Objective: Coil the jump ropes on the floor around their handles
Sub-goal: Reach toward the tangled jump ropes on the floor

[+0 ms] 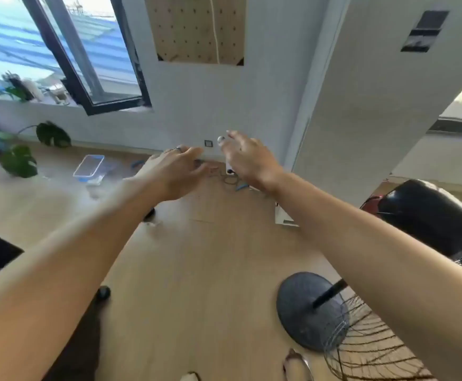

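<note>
Two bare hands, left [173,171] and right [247,158], reach out loose-fingered, grasping nothing. The thin tangled jump ropes [231,180] lie on the pale wooden floor [197,270] just below the white wall socket [208,143]. Best grip a handle first, then wrap evenly.

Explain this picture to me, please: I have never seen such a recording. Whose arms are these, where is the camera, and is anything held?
The one picture comes from a wide-angle camera worn on a person's head, looking forward and down. No machine: two bare arms reach out over a light wooden floor. The left hand, wearing a ring, and the right hand have relaxed fingers and seem to hold nothing. Beyond them lies a thin tangled jump rope by the wall. A clear plastic box with blue rim and a black round fan base also stand on the floor.
</note>
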`<action>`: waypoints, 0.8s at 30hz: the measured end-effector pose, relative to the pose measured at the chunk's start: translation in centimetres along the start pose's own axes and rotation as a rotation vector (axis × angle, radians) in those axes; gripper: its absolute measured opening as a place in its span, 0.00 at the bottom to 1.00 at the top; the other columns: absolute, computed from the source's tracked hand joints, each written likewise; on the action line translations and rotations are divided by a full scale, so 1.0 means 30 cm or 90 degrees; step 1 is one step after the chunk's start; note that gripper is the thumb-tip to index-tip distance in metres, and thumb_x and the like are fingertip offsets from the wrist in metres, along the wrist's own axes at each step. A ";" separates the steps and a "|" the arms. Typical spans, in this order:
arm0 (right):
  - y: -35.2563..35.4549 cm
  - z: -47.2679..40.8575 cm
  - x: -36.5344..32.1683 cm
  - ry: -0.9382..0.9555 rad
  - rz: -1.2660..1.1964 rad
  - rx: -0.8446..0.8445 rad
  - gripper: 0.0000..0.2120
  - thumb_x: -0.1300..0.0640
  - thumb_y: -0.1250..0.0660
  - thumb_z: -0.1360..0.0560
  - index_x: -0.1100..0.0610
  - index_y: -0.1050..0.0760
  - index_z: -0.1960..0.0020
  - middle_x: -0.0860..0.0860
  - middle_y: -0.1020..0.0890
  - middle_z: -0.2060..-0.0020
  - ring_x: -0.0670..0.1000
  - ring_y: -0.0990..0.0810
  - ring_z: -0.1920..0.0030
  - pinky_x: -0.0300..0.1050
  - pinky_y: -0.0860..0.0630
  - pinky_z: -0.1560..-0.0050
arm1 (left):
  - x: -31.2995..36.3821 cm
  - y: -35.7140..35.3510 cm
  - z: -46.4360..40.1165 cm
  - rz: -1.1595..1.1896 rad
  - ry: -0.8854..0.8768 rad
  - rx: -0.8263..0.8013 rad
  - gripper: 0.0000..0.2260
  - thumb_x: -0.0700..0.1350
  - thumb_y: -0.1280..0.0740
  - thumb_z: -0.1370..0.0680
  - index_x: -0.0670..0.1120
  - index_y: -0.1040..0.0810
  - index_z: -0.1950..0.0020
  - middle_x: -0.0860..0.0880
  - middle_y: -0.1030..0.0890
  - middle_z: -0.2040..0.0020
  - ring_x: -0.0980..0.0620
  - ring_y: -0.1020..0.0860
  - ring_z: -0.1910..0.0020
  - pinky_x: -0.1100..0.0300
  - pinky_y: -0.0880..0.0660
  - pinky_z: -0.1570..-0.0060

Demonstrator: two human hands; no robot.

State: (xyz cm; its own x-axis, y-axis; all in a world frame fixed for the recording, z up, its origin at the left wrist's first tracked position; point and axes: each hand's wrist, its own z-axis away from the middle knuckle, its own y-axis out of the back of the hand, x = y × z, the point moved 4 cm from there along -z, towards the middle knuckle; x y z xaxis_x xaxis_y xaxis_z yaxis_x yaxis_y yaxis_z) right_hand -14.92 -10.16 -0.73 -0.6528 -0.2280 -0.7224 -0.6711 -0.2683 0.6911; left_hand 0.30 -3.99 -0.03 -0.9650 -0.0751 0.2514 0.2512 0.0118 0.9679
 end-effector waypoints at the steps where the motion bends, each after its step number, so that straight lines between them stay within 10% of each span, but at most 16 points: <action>1: -0.026 -0.015 0.006 -0.007 0.019 -0.024 0.29 0.36 0.49 0.20 0.45 0.39 0.22 0.58 0.34 0.25 0.59 0.35 0.26 0.53 0.38 0.26 | -0.016 -0.021 0.004 -0.014 0.005 -0.015 0.23 0.63 0.49 0.21 0.59 0.33 0.29 0.49 0.30 0.28 0.45 0.30 0.31 0.48 0.33 0.34; 24: -0.616 -0.585 0.134 -0.105 0.381 -0.131 0.26 0.38 0.52 0.19 0.45 0.38 0.24 0.57 0.32 0.28 0.61 0.35 0.28 0.59 0.37 0.30 | -0.585 -0.366 -0.316 -0.088 -0.043 -0.244 0.27 0.62 0.50 0.19 0.54 0.43 0.22 0.49 0.37 0.23 0.45 0.36 0.26 0.44 0.35 0.32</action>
State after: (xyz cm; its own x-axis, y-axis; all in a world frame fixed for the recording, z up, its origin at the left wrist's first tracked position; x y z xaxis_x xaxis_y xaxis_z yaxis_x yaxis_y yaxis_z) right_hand 1.03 -22.54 -16.79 -0.9491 -0.2515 -0.1897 -0.1042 -0.3177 0.9425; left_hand 15.19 -12.26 -15.14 -0.9913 0.0156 0.1308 0.1160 -0.3673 0.9229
